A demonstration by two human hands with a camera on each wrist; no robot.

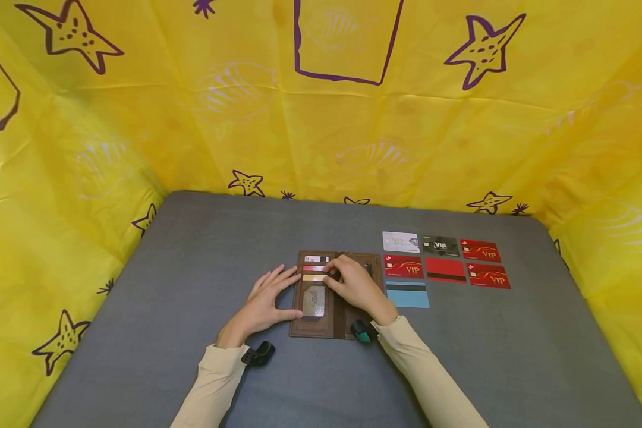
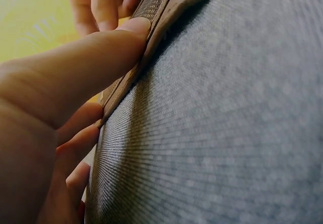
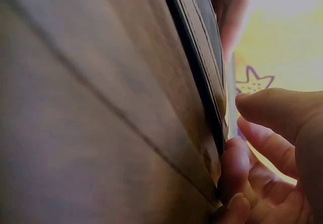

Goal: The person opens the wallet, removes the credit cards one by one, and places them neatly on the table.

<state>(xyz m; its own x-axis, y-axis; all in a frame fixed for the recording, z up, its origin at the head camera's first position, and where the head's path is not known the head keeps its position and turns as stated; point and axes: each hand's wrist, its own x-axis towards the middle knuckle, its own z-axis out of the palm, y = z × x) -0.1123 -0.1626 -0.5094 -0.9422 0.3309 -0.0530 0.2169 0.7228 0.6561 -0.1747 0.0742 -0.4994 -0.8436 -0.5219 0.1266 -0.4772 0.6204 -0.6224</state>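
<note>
An open brown wallet [image 1: 312, 327] lies on the grey table. Its left side holds a white card [image 1: 316, 259], a red card [image 1: 313, 268] and a yellow card [image 1: 312, 277] in stacked slots, above a clear mesh window [image 1: 314, 301]. My left hand [image 1: 267, 300] lies spread at the wallet's left edge; its thumb [image 2: 108, 47] presses on the border. My right hand [image 1: 355, 285] is over the wallet's middle, with bent thumb and fingertips at the right ends of the red and yellow cards. In the right wrist view its thumb [image 3: 267, 108] stands apart from the other fingers.
Right of the wallet, several cards lie in rows: a white card [image 1: 400, 242], a black card [image 1: 441, 245], red cards such as one face down [image 1: 446, 270], and a blue card [image 1: 408, 295]. Yellow patterned cloth [image 1: 321, 131] surrounds the table.
</note>
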